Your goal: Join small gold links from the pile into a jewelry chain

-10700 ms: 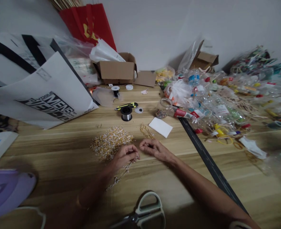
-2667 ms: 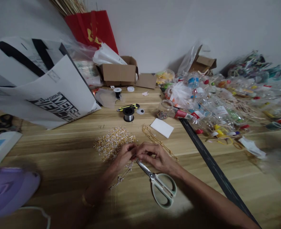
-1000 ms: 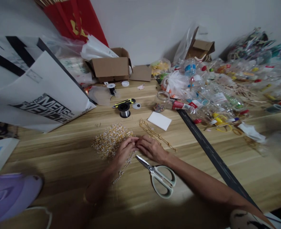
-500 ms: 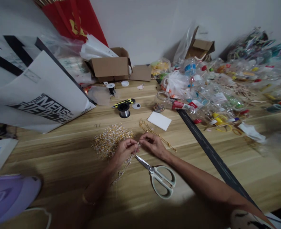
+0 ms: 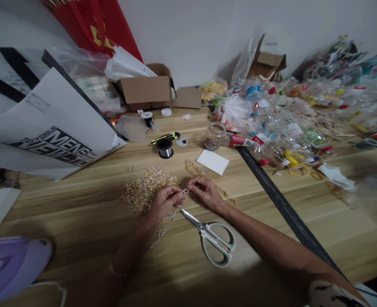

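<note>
Between thumb and fingers of my left hand (image 5: 165,204), closed in a pinch, is a silver chain (image 5: 163,230) whose tail trails down onto the table. A small silver ring (image 5: 186,192) sits at its upper end, between the two hands. My right hand (image 5: 207,192) is closed too, its fingertips pinching the ring's right side. Left of the hands spreads a pile of small gold and silver pieces (image 5: 143,183). Scissors (image 5: 212,238) with pale handles lie just below, blades pointing at my left hand. A gold chain (image 5: 222,190) lies beyond my right hand.
Behind the hands are a wire spool (image 5: 165,149), a yellow-black cutter knife (image 5: 164,137), a white card (image 5: 213,162) and a jar of beads (image 5: 211,143). Plastic bottles (image 5: 292,130) crowd the right. A paper bag (image 5: 57,128) and purple iron (image 5: 15,266) stand left.
The small ring between my fingertips has turned and now shows its opening more clearly. Both hands stay nearly in place; the whole view has shifted slightly.
</note>
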Demonstrator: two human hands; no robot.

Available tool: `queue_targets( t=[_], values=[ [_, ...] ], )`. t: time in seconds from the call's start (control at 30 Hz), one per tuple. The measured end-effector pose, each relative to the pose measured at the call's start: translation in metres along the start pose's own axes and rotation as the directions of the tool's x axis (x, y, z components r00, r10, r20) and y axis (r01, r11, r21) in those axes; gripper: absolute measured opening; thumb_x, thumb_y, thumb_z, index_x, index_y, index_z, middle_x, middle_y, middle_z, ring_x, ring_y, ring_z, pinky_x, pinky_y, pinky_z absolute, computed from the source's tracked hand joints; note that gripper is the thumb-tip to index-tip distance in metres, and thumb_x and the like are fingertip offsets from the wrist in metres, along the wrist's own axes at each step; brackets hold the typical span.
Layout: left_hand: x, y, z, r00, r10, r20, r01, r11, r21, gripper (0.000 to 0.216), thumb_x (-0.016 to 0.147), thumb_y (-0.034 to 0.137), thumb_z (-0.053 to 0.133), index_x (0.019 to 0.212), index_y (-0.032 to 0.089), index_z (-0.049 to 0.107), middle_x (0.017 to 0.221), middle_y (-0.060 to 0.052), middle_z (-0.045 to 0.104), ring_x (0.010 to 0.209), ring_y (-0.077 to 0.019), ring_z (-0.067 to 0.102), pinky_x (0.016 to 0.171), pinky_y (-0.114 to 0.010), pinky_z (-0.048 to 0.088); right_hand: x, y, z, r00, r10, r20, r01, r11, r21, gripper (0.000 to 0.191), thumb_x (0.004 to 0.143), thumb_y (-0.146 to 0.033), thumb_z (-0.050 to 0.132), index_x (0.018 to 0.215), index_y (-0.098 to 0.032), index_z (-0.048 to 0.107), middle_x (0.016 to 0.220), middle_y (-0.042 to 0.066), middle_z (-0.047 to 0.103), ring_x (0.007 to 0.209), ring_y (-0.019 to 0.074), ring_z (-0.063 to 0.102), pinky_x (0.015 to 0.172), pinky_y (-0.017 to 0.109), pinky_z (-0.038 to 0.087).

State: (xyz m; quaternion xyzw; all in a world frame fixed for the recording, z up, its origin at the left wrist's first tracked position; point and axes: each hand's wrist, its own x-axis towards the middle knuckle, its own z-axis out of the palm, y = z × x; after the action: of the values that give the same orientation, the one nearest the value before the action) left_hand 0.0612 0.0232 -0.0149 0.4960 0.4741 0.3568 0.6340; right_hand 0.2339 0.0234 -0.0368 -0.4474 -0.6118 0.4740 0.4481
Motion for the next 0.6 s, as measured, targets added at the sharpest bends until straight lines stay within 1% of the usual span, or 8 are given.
queue_targets(
  t=[0.17, 0.27, 0.43, 0.6],
  values=[
    [-0.0023, 0.0018, -0.0002, 1.0, 0.02, -0.012, -0.02, 1.0, 0.002, 0.013, 0.068, 0.026, 0.068, 0.07, 0.014, 0.063, 0.06, -0.002, 0.063, 0.056, -0.0124, 0.056, 0.055, -0.023, 0.043, 0.0, 0.0001, -0.001, 0.998, -0.047, -0.039, 0.045, 0.997, -0.059, 0.022, 0.083, -0.034, 0.056, 0.077, -0.014, 0.06, 0.068, 0.001, 0.056, 0.063, 0.0117, 0.049, 0.059, 0.023, 0.039],
    [-0.0024, 0.0015, -0.0006, 1.0, 0.02, -0.002, -0.02, 1.0, -0.002, 0.013, 0.07, 0.027, 0.065, 0.07, 0.014, 0.064, 0.061, -0.003, 0.064, 0.056, -0.0128, 0.057, 0.054, -0.023, 0.043, 0.0002, 0.0008, -0.0018, 0.996, -0.068, -0.051, 0.064, 0.995, -0.071, 0.02, 0.083, -0.032, 0.056, 0.077, -0.014, 0.06, 0.07, 0.002, 0.057, 0.064, 0.0119, 0.05, 0.06, 0.023, 0.04],
    [-0.0011, 0.002, 0.0, 1.0, -0.001, -0.025, 0.001, 1.0, 0.006, 0.015, 0.066, 0.027, 0.07, 0.073, 0.014, 0.067, 0.057, -0.001, 0.063, 0.052, -0.0117, 0.054, 0.052, -0.023, 0.041, 0.0001, 0.0024, -0.002, 0.995, -0.077, -0.067, 0.071, 0.994, -0.077, 0.02, 0.083, -0.033, 0.056, 0.077, -0.015, 0.06, 0.071, 0.002, 0.058, 0.065, 0.0125, 0.051, 0.06, 0.023, 0.041],
    [0.0012, -0.0012, -0.0004, 0.999, -0.015, -0.038, 0.016, 1.0, 0.022, 0.016, 0.061, 0.024, 0.073, 0.073, 0.014, 0.068, 0.058, -0.001, 0.064, 0.055, -0.0132, 0.056, 0.053, -0.024, 0.042, 0.0, 0.0018, -0.0024, 0.994, -0.089, -0.069, 0.083, 0.993, -0.087, 0.02, 0.083, -0.032, 0.056, 0.078, -0.014, 0.061, 0.072, 0.003, 0.059, 0.067, 0.0129, 0.052, 0.062, 0.024, 0.041]
  ],
)
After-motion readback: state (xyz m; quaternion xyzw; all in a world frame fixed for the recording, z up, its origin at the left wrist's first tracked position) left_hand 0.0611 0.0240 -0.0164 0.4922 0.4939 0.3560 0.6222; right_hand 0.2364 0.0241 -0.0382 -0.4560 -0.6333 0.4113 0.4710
